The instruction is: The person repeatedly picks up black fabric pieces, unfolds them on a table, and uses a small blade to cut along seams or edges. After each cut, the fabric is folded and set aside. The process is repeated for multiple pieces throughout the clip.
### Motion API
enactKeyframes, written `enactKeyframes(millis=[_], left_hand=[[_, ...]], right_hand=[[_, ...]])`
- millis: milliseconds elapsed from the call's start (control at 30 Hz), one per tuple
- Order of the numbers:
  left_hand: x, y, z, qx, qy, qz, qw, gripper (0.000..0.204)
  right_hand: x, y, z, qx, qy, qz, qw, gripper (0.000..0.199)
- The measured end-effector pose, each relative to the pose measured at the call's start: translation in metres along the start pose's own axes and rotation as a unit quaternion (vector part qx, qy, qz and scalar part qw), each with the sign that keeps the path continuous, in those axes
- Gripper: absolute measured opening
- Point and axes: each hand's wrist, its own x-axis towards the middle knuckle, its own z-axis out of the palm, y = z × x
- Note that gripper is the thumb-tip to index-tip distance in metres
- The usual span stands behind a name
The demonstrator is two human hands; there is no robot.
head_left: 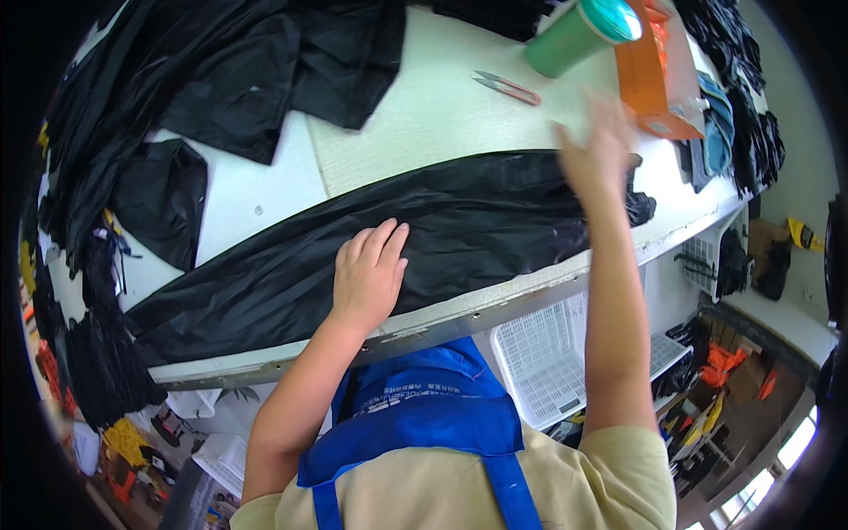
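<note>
Fabric strip (pixel 442 230), black and long, runs crosswise under both hands: left hand (pixel 369 276) lies flat, fingers released, on its middle; blurred right hand (pixel 601 146), open, hovers over its right end.

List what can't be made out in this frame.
- Right hand, head view: motion-blurred, so its grip on the black fabric is unclear.
- Fabric under the left hand: hidden by the palm.
- Green cup: cut off at the top edge.
- Snips: too small for detail.

Long black fabric piece (pixel 459 225), flat along the table's near edge
</note>
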Motion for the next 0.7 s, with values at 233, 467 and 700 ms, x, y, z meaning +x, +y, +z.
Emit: enactKeyframes(millis=[233,467,700], left_hand=[[-0.036,-0.010,0.013,0.101,-0.002,-0.085,0.991,0.060],[-0.043,-0.013,0.021,0.056,-0.006,-0.081,0.995,0.046],[-0.065,-0.018,-0.015,-0.033,0.029,-0.052,0.998,0.052]], right_hand=[[-0.123,0.118,0.005,0.608,0.130,0.491,0.611,0.047],[-0.101,-0.004,-0.118,0.841,0.110,0.247,0.469,0.048],[-0.153,-0.375,-0.147,0.577,-0.180,-0.216,0.767,0.051]])
